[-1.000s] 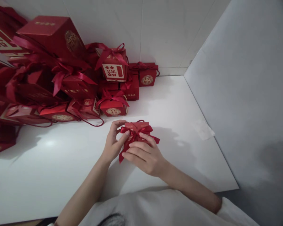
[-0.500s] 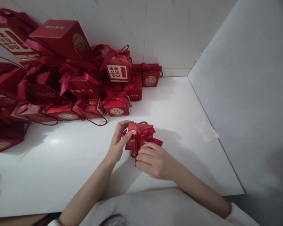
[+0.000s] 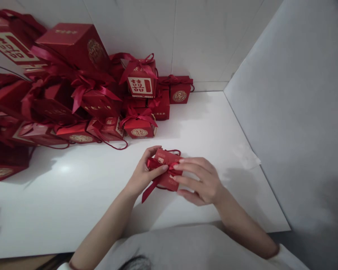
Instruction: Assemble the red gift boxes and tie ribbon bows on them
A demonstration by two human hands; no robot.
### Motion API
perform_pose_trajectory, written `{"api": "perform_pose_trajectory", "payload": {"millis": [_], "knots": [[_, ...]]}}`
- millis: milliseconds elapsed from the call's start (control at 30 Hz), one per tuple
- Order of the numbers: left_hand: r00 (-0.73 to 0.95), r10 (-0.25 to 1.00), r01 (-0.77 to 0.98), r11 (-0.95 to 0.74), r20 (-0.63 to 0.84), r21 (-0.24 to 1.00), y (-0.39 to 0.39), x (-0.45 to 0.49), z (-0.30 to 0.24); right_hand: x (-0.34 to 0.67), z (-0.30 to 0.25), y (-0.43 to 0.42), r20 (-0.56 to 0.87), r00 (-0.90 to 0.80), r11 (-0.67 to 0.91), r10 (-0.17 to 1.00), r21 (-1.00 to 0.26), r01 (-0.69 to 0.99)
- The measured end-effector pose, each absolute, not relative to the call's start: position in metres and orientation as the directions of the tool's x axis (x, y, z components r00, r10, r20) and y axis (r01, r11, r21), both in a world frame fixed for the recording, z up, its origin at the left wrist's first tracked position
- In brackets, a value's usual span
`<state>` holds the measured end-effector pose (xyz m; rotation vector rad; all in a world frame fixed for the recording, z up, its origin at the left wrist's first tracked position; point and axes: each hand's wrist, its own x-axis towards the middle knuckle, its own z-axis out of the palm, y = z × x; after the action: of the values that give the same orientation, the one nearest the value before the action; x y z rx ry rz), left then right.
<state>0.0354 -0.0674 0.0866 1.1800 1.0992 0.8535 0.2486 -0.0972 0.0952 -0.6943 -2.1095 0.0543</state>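
Observation:
A small red gift box (image 3: 169, 183) with gold print lies on the white table, turned slightly, its cord handles showing at top and bottom. My left hand (image 3: 142, 175) grips its left side, with the thumb pressed across the top onto the red ribbon (image 3: 150, 192). One ribbon tail hangs toward me at the lower left. My right hand (image 3: 203, 180) is at the right side of the box, its curled fingertips on the ribbon loop near the middle and its thumb by the lower right corner. The fingers partly cover the knot.
Piled along the wall at the left are several red gift boxes (image 3: 73, 47) with ribbons and cords. The nearest of these, a small box with a bow (image 3: 139, 131), stands just beyond my hands. A whitish scrap (image 3: 250, 159) lies at the right edge of the white table (image 3: 81, 210).
My right hand has moved from the ribbon tail below the box to the bow's right side. The box has rotated a little, the tail now points lower left, and my left thumb has slid inward.

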Motion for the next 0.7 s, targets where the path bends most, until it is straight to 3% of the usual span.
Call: {"api": "perform_pose_trajectory", "payload": {"millis": [133,200,300,367,500,700], "knots": [[0.391,0.873,-0.033,0.33,-0.292,0.943,-0.0659,0.032,0.0901,0.2604,0.0921,-0.0879,0.727,-0.407,0.788,0.554,-0.299,0.538],[0.394,0.868,-0.047,0.348,-0.302,0.936,-0.066,0.031,0.0901,0.2592,0.0901,-0.0872,0.664,-0.359,0.718,0.656,-0.402,0.568],[0.394,0.869,-0.054,0.349,-0.301,0.936,-0.0673,0.0303,0.0897,0.2564,0.0872,-0.0878,0.406,-0.227,0.451,0.885,-0.629,0.633],[0.398,0.866,-0.046,0.349,-0.303,0.936,-0.0686,0.0304,0.0903,0.2565,0.0863,-0.0875,0.197,-0.19,0.273,0.962,-0.723,0.635],[0.438,0.837,-0.042,0.384,-0.329,0.922,-0.07,0.0307,0.0935,0.2577,0.0896,-0.0853,-0.045,-0.235,0.101,0.971,-0.812,0.575],[0.488,0.793,-0.019,0.427,-0.365,0.904,-0.063,0.0244,0.0941,0.2543,0.092,-0.0855,-0.143,-0.091,-0.076,0.986,-0.853,0.517]]}}
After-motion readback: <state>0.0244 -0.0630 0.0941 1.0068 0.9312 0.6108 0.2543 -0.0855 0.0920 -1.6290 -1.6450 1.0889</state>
